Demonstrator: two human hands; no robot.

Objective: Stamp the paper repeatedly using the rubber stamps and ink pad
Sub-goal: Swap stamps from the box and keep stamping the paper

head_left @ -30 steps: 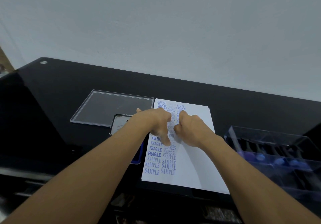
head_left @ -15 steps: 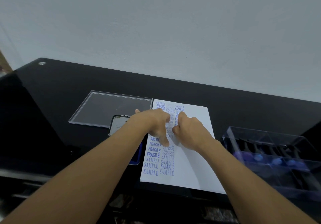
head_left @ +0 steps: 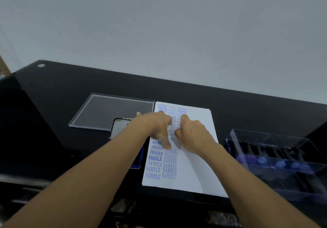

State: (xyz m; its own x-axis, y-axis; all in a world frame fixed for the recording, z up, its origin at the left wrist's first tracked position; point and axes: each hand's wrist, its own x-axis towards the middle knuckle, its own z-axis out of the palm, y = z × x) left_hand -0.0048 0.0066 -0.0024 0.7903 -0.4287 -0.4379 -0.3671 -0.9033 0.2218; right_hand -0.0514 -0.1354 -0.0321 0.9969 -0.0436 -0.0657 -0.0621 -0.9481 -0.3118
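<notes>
The left hand and the right hand meet over the middle of the white sheet of paper, which lies flat on the black glossy worktop; compared with the views a second and half a second earlier, both hands occupy the same spot on the sheet, and only the camera has drifted slightly; the judgement is that one impression is being pressed and held, not that a new one has begun. The fingers of the right hand are curled downward, and the left hand bends onto the paper with its thumb stretched toward the person; whether either hand grips a stamp cannot be told, since the contact point is hidden between them. Two columns of blue impressions (AMENDED, FRAGILE, EXPRESS, SAMPLE) already run down the left part of the sheet; the right part is unprinted, so the task is well advanced but not complete. The blue ink pad sits just beside the left edge of the paper, largely under the left forearm; the remaining rubber stamps stand in a transparent plastic box to the right; a flat clear acrylic lid lies at the far left.
</notes>
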